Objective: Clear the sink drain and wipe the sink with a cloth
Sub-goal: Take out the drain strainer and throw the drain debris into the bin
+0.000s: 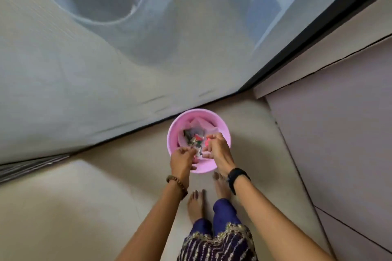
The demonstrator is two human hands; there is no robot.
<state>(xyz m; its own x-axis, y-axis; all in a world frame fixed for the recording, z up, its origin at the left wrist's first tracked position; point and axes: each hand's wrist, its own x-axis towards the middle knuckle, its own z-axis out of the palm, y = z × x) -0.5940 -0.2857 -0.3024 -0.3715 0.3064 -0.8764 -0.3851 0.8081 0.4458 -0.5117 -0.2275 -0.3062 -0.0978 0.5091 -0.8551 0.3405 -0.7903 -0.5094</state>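
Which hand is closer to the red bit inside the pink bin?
The right hand. Its fingers are right beside the red bit in the pink bin. The left hand is over the bin's near rim, a little farther from it.

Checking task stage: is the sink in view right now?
No, the head view shows only both hands, left hand and right hand, over a pink bin on the floor.

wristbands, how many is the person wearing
2: a beaded bracelet on the left wrist and a black band on the right wrist, both just short of the pink bin. None seem hidden.
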